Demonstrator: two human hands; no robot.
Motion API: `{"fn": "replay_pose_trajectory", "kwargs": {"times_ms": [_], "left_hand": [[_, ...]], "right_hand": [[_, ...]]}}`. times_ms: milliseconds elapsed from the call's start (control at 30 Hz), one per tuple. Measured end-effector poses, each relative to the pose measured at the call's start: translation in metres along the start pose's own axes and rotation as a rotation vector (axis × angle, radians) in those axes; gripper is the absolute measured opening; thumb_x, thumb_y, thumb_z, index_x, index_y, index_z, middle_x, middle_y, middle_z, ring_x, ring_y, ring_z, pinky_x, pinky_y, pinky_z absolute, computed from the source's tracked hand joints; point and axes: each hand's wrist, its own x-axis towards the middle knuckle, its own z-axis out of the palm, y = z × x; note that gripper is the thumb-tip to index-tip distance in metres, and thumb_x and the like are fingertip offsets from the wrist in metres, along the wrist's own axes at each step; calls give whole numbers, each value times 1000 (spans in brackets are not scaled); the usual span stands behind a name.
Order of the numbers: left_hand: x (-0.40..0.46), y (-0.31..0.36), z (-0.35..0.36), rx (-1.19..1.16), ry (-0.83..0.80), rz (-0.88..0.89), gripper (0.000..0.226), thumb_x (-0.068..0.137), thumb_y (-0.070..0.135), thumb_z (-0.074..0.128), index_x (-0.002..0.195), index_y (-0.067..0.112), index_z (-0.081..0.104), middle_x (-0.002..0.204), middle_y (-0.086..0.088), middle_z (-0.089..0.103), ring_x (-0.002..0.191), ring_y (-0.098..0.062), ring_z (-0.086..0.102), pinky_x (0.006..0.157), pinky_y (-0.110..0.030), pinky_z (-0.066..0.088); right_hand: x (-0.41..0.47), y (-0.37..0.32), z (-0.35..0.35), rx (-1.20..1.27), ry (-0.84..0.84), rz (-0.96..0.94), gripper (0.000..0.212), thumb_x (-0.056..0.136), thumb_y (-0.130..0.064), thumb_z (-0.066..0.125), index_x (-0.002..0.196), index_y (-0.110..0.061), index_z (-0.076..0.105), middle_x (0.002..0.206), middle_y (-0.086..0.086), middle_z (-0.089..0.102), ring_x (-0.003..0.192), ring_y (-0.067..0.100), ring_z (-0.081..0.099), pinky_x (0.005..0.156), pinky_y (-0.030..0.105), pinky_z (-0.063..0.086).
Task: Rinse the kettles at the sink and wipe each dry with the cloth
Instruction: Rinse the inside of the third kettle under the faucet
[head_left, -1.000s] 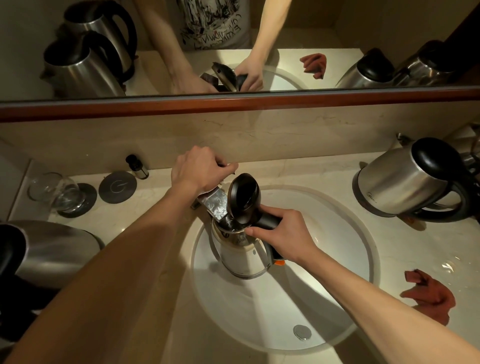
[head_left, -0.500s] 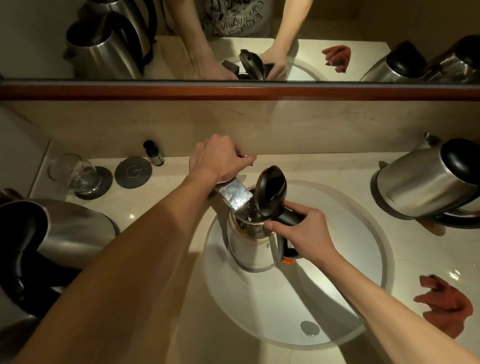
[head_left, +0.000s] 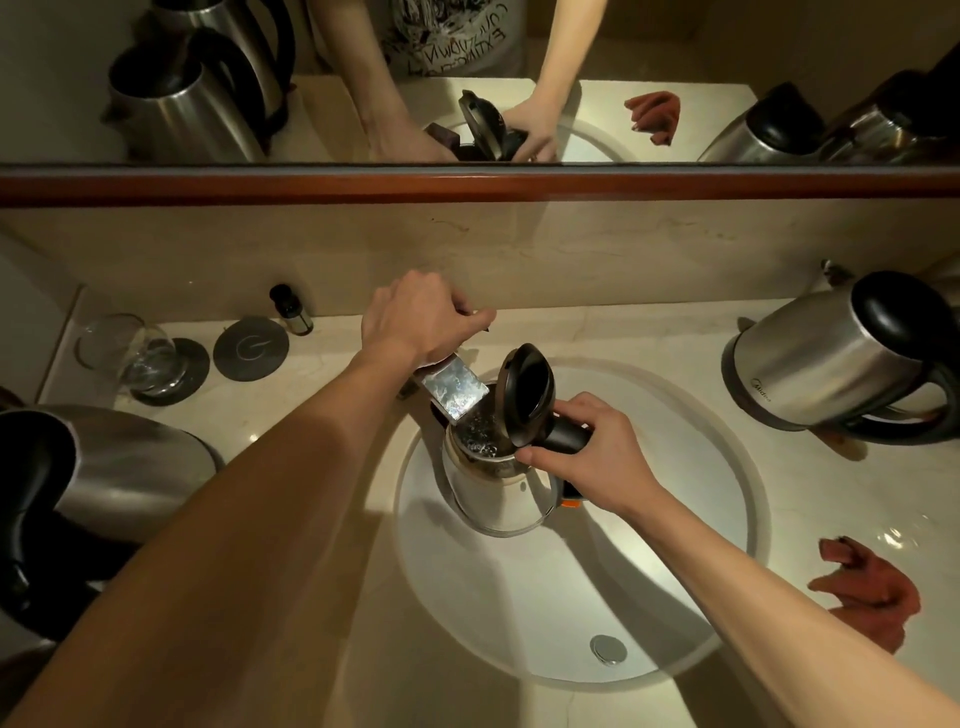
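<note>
A steel kettle (head_left: 493, 499) with its black lid (head_left: 527, 392) flipped up hangs upright over the white sink (head_left: 675, 587). My right hand (head_left: 592, 457) grips its black handle. The flat chrome tap spout (head_left: 453, 387) reaches over the kettle's open mouth, and bubbling water shows inside. My left hand (head_left: 421, 322) grips the tap handle behind the spout; the handle is mostly hidden under my fingers. A reddish cloth (head_left: 867, 587) lies crumpled on the counter right of the sink.
Another steel kettle (head_left: 821, 358) stands on the counter at the right, and one (head_left: 104, 478) at the near left. A glass (head_left: 124, 348) on a coaster, a dark round coaster (head_left: 251, 349) and a small bottle (head_left: 291, 312) sit back left. A mirror runs above the backsplash.
The view has shifted slightly. Both hands keep their holds; the kettle stays under the spout, and bubbling water now shows in its mouth.
</note>
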Motion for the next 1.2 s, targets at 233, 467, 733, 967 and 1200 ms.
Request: {"fn": "replay_pose_trajectory", "kwargs": {"times_ms": [233,467,733,967,1200], "left_hand": [[0,0,0,0,4,3,42,87,68,56,87,35,80,77,7,72,88,-20,62,82,-37,38],[1,-1,0,16,-3,16,44,84,72,59,93,35,80,85,9,75,92,-19,64,78,-34,36],[1,-2,1,15,5,9,44,83,73,59,91,35,81,83,9,74,88,-20,65,75,-33,39],[2,-2,1,16,2,16,43,84,72,59,93,36,80,86,9,75,90,-19,65,76,-34,39],[1,-2,1,17,6,23,43,84,73,58,92,37,80,85,8,75,89,-20,65,75,-34,38]], "right_hand": [[3,4,-4,-8,-28,-18,58,61,-38,99,114,-32,78,102,0,60,92,8,61,87,26,51],[4,4,-4,53,-64,-70,61,59,-43,97,116,-32,78,119,-18,69,112,0,63,100,25,49],[6,0,-7,107,-94,-78,53,65,-26,98,113,-35,78,108,-22,75,106,1,68,94,17,50],[7,0,-9,120,-89,-70,50,66,-26,97,109,-40,76,106,-23,75,105,1,68,93,16,50],[7,3,-8,121,-78,-70,49,66,-27,98,110,-37,78,108,-19,76,105,4,69,97,29,53]]}}
